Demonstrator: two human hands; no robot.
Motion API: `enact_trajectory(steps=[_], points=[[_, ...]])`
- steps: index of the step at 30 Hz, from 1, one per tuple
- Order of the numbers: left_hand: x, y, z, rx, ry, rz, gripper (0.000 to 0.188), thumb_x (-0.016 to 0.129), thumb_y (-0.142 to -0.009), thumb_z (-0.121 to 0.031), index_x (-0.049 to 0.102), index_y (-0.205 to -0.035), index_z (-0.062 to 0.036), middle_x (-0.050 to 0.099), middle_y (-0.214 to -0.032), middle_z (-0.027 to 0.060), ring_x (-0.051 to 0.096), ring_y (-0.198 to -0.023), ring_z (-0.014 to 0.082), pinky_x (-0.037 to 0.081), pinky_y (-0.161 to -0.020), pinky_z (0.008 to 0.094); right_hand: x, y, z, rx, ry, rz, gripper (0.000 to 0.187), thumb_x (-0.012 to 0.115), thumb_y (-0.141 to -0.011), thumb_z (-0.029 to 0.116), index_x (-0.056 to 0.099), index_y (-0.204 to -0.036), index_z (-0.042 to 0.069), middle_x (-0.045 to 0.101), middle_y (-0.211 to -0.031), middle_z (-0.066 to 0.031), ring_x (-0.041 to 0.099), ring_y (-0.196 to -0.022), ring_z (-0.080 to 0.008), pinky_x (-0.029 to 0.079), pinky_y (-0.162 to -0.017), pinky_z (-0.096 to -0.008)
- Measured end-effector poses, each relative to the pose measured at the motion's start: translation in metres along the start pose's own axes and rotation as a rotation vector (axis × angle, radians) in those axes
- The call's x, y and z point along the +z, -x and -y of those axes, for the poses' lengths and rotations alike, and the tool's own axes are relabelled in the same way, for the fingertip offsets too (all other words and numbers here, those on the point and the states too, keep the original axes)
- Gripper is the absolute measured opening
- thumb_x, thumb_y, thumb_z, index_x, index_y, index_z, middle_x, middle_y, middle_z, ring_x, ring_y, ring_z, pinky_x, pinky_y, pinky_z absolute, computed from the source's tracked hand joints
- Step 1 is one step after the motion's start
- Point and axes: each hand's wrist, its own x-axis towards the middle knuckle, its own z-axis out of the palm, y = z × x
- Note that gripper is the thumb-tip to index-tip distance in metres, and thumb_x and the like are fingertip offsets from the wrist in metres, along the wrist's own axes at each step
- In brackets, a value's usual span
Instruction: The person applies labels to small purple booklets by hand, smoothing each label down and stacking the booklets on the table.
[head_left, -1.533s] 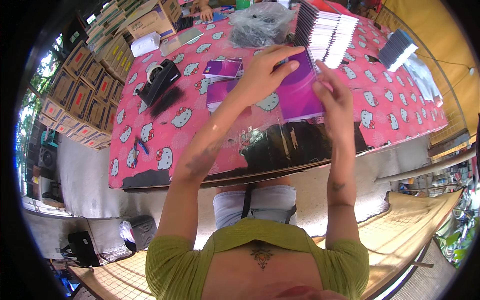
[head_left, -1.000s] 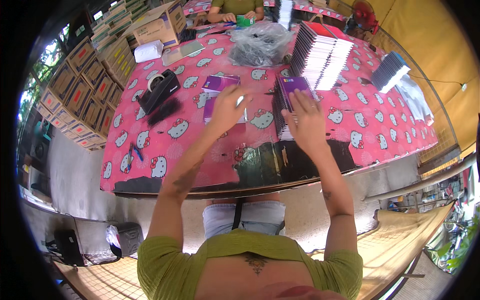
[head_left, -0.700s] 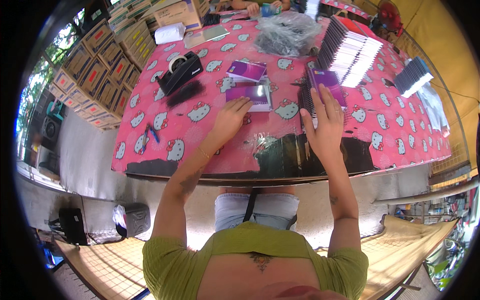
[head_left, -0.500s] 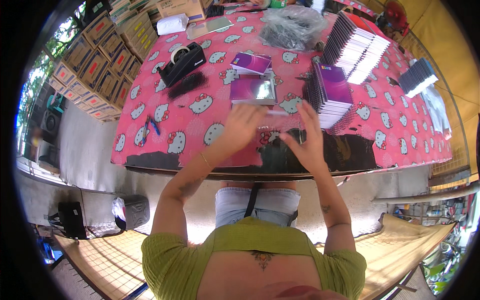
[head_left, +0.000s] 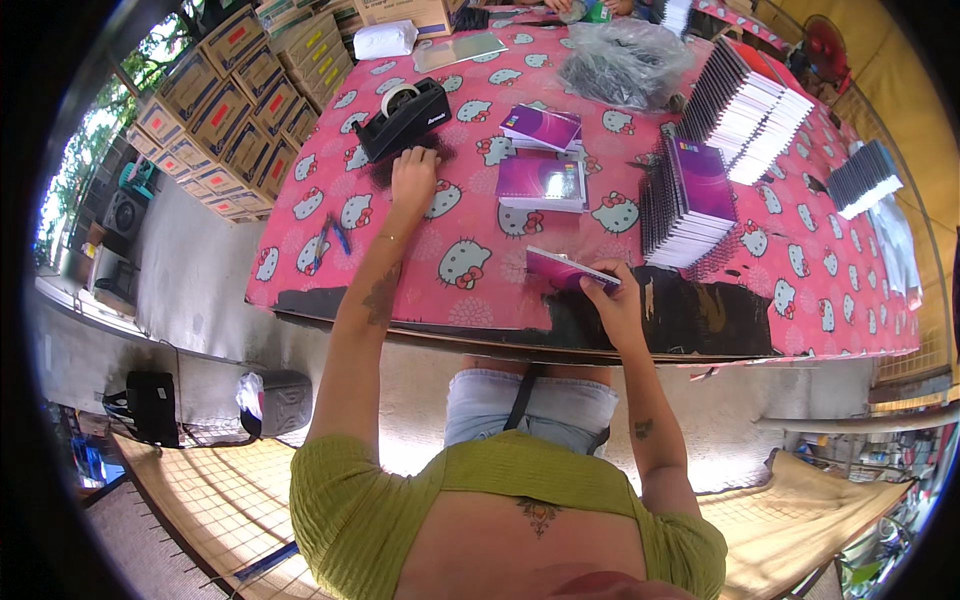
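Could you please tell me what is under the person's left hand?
Part of a black, bristly-looking bundle shows beside the left hand, close to the black tape dispenser. Whatever the hand covers cannot be seen, nor whether it grips anything.

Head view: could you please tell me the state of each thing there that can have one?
Purple pad: tilted, in right hand
Left hand: at black bristly pile, grip unclear
Other purple pads: stacked flat
Purple spiral notebooks: closed, stacked
Tape dispenser: loaded with a roll
Clear plastic bag: crumpled, filled
Blue-handled tool: lying flat
Cardboard cartons: stacked
Red fan: running or not, unclear
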Motion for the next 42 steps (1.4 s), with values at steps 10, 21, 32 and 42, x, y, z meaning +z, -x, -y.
enact_trajectory(steps=[10,21,32,42], points=[[-0.027,0.009,-0.016,0.125,0.126,0.039,0.021,0.066,-0.091,-0.017,0.067,-0.112,-0.0139,0.058,-0.091,0.0089,0.063,-0.084,0.0297,0.053,-0.071,0.041,-0.003,-0.008,0.01,0.039,-0.011,0.085,0.027,0.067,-0.093,0.003,0.067,-0.12,-0.001,0.069,-0.109,-0.0051,0.06,-0.1,-0.0105,0.046,-0.09,-0.025],[-0.133,0.05,-0.148,-0.096,0.948,0.277,0.019,0.067,-0.093,-0.007,0.071,-0.111,-0.0022,0.07,-0.092,0.0121,0.065,-0.073,0.0162,0.05,-0.064,0.0291,-0.007,-0.004,0.005,0.012,0.048,0.088,0.028,0.064,-0.094,0.003,0.065,-0.121,-0.002,0.069,-0.11,-0.0064,0.061,-0.1,-0.0114,0.047,-0.09,-0.0264],[-0.124,0.062,-0.156,-0.208,0.965,0.307,0.014,0.07,-0.092,-0.009,0.072,-0.102,0.0006,0.068,-0.081,0.0096,0.06,-0.069,0.0137,0.047,-0.062,0.0282,-0.004,-0.004,0.015,0.032,0.035,0.104,0.027,0.063,-0.095,0.003,0.066,-0.122,-0.002,0.07,-0.112,-0.0068,0.061,-0.103,-0.012,0.046,-0.093,-0.0265],[-0.105,0.033,-0.133,0.162,1.02,0.409,0.027,0.069,-0.092,-0.015,0.067,-0.117,-0.0037,0.064,-0.09,0.0123,0.063,-0.078,0.0219,0.049,-0.069,0.0314,-0.008,-0.005,0.01,0.048,0.059,0.147,0.029,0.065,-0.095,0.005,0.066,-0.124,0.0,0.07,-0.114,-0.0066,0.061,-0.104,-0.0124,0.046,-0.094,-0.0264]])
